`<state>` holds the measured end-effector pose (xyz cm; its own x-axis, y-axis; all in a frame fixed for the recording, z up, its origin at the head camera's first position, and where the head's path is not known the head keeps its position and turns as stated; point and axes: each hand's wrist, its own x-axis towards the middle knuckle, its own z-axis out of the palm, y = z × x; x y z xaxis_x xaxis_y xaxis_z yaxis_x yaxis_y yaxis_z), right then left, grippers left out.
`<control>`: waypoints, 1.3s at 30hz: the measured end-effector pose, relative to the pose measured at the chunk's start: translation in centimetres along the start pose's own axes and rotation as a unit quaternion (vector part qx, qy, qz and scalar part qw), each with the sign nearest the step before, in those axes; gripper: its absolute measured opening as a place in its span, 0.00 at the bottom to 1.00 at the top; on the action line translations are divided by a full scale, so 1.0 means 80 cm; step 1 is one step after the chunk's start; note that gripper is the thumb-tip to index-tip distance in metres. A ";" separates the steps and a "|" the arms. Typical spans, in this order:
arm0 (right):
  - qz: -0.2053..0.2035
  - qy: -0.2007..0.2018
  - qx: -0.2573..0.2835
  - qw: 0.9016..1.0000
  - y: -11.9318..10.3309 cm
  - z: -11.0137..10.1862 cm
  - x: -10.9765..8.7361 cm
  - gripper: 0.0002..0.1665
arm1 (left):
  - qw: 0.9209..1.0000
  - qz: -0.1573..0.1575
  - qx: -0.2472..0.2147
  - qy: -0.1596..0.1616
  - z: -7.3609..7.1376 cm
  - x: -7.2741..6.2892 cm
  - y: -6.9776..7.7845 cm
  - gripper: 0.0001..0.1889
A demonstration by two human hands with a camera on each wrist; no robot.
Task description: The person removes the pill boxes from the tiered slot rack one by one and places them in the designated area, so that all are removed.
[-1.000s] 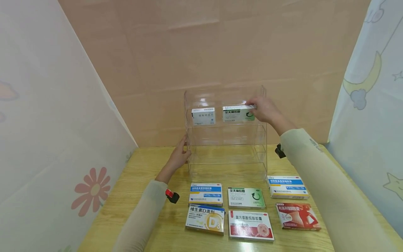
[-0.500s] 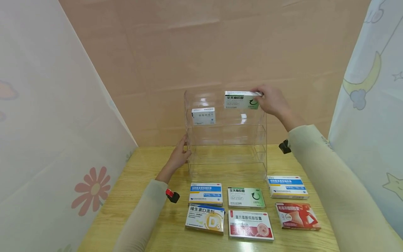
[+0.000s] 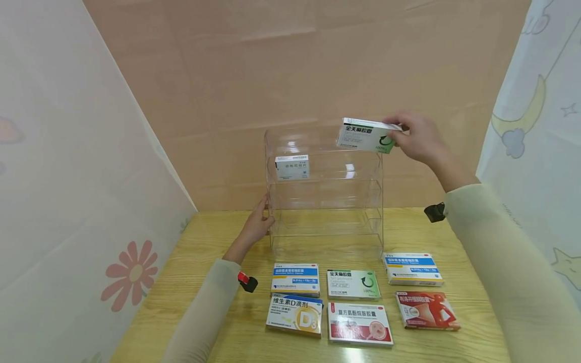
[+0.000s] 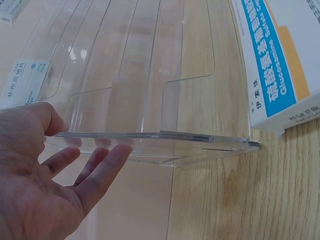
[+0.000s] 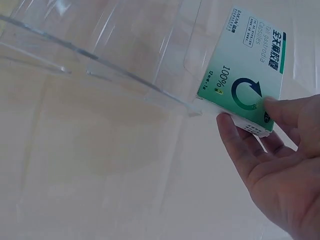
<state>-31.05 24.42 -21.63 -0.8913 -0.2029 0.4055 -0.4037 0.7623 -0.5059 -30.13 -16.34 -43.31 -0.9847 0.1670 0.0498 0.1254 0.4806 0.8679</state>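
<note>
My right hand [image 3: 419,138] pinches a white and green medicine box [image 3: 365,137] by its right end. The box is slightly tilted, in front of and above the upper right of a clear acrylic display rack [image 3: 327,234]. In the right wrist view, the thumb presses the box's printed face and fingers lie along its edge. My left hand [image 3: 257,222] holds the rack's left side panel [image 4: 150,136], thumb on one side and fingers on the other. A white medicine box [image 3: 292,168] stands at the left of an upper shelf.
Boxes lie flat on the wooden table [image 3: 218,312] before the rack: two blue-white ones [image 3: 296,279] [image 3: 413,268], a green-white one [image 3: 353,284], a vitamin D box [image 3: 295,313], a red-white one [image 3: 360,323] and a red one [image 3: 427,310]. Fabric walls surround the table.
My right hand has lifted the white and green box off the upper shelf, then moved it up and to the right, tilting it. My left hand has stayed on the rack's side.
</note>
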 end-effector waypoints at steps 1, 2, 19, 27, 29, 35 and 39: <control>0.005 -0.004 0.005 1.000 0.003 -0.003 -0.003 0.22 | 1.000 0.001 -0.001 0.000 0.000 0.000 0.000 0.40; 0.009 -0.008 0.008 1.000 0.006 -0.006 -0.005 0.22 | 1.000 0.000 -0.001 0.000 0.000 0.000 0.000 0.40; 0.051 -0.058 0.020 0.997 0.057 -0.041 -0.056 0.22 | 1.000 0.009 -0.003 0.000 -0.001 0.001 -0.001 0.41; 0.075 -0.086 0.017 0.993 0.085 -0.051 -0.084 0.23 | 1.000 0.010 -0.007 0.003 0.000 -0.001 0.000 0.41; 0.084 -0.093 0.011 0.992 0.091 -0.053 -0.091 0.23 | 1.000 0.010 -0.004 0.004 0.000 0.000 -0.001 0.41; 0.101 -0.112 0.008 0.989 0.110 -0.057 -0.110 0.25 | 1.000 0.003 -0.007 0.001 -0.001 -0.002 0.002 0.41; 0.105 -0.129 -0.003 0.986 0.121 -0.059 -0.121 0.26 | 1.000 0.002 -0.007 0.000 0.000 0.000 0.002 0.41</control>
<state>-25.35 36.65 -26.84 -0.9784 -0.1892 0.0837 -0.2035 0.8077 -0.5533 -30.09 -16.28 -43.19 -0.9840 0.1697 0.0537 0.1285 0.4683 0.8742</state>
